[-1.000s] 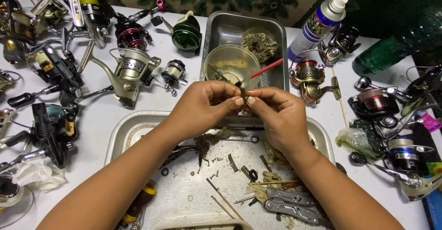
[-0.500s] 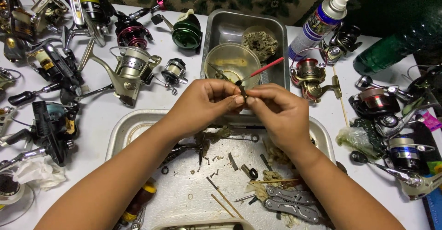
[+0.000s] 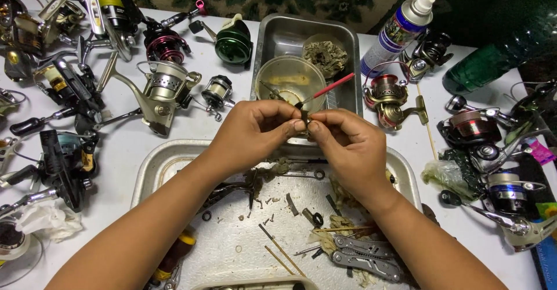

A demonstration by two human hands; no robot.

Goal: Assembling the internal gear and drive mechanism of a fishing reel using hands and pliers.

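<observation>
1. Both hands meet over the middle of the table, above the far rim of the shallow dented metal tray [image 3: 152, 171] littered with screws and small parts.
2. The small dark metal part [image 3: 304, 118] sits right between the two sets of fingertips. It stands roughly upright, its long axis running up and down, and only a sliver of it shows.
3. The left hand [image 3: 250, 134] comes in from the left, thumb and forefinger closed together on the part's left side.
4. The right hand [image 3: 347, 145] comes in from the right, fingers likewise pinched shut on the part's right side. The fingertips of the two hands are almost touching.
5. Neither hand is nearer: the part lies dead centre, held by both at the fingertips, clear of the tray below.
6. Just beyond the fingers stands the round translucent plastic bowl [image 3: 290, 80] inside the deep rectangular steel pan [image 3: 278, 35]; a thin red straw [image 3: 328, 88] slants across it towards the hands.
7. Near the right wrist, down in the tray, lies a folding steel multi-tool [image 3: 365, 256].
8. A white and blue spray can [image 3: 397, 30] lies tilted to the right of the pan, and many fishing reels crowd both sides of the table, among them a silver spinning reel [image 3: 165, 87] on the left.
</observation>
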